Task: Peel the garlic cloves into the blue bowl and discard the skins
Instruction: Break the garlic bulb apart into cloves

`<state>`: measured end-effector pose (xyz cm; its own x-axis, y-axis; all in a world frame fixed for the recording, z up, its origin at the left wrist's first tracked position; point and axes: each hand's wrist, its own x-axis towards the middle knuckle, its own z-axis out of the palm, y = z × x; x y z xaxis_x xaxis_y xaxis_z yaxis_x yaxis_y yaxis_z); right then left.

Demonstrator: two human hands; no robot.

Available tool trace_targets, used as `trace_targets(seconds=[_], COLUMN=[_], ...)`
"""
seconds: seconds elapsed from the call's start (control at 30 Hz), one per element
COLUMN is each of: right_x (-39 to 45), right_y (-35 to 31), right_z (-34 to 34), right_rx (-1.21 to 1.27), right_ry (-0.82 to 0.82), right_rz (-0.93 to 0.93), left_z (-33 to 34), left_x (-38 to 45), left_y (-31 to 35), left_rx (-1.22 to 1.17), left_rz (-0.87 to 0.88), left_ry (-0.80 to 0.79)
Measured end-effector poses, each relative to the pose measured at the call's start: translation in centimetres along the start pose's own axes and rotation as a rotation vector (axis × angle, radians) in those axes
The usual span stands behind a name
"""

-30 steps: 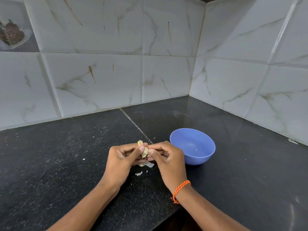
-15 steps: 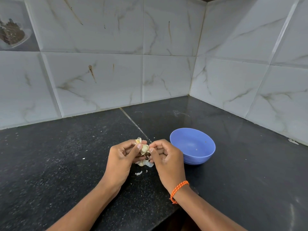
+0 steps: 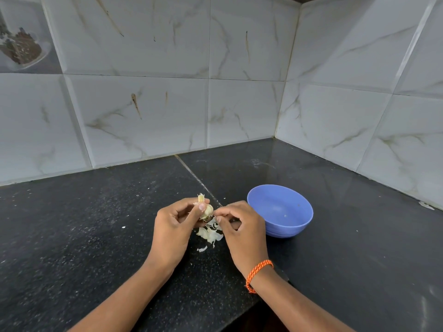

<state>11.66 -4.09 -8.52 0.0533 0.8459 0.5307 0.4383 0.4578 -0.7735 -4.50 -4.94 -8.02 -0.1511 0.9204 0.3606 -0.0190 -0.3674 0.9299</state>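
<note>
Two hands work mid-frame: your left hand pinches the small, light, pale garlic clove; your right hand nips its brittle papery skin, so grip gently.

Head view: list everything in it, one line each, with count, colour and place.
garlic: one, pale cream, held above the counter.
skins: small pile, whitish, on the counter under the hands.
blue bowl: one, blue, right of the hands.
counter: one, black speckled.
wall tiles: white marbled, behind.
bracelet: one, orange, on the right wrist.
left hand: grips the garlic.
right hand: pinches a skin.
</note>
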Motion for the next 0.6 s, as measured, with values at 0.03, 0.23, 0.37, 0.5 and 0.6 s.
trace_targets(seconds=[0.03,0.23,0.37,0.5,0.6], right_x=[-0.03,-0.23,-0.07,-0.01,-0.03], right_y=[-0.07,-0.58,-0.15,0.07,0.09], right_z=[-0.03,0.09,0.11,0.01,-0.12], right_rx=[0.023,0.256,0.29,0.306,0.317], right_ry=[0.007,-0.099,-0.077,-0.061,-0.058], right_rz=[-0.004,0.047,0.073,0.081,0.075], left_z=[-0.01,-0.09,-0.25,-0.2,-0.1], left_x=[0.0,-0.17,-0.19,-0.3,-0.47], left_y=[0.02,0.29,0.26,0.49,0.76], left_rx=[0.013,0.006,0.034,0.059,0.036], left_rz=[0.0,-0.017,-0.026,-0.029,-0.027], left_ry=[0.001,-0.02,-0.058,-0.07,-0.098])
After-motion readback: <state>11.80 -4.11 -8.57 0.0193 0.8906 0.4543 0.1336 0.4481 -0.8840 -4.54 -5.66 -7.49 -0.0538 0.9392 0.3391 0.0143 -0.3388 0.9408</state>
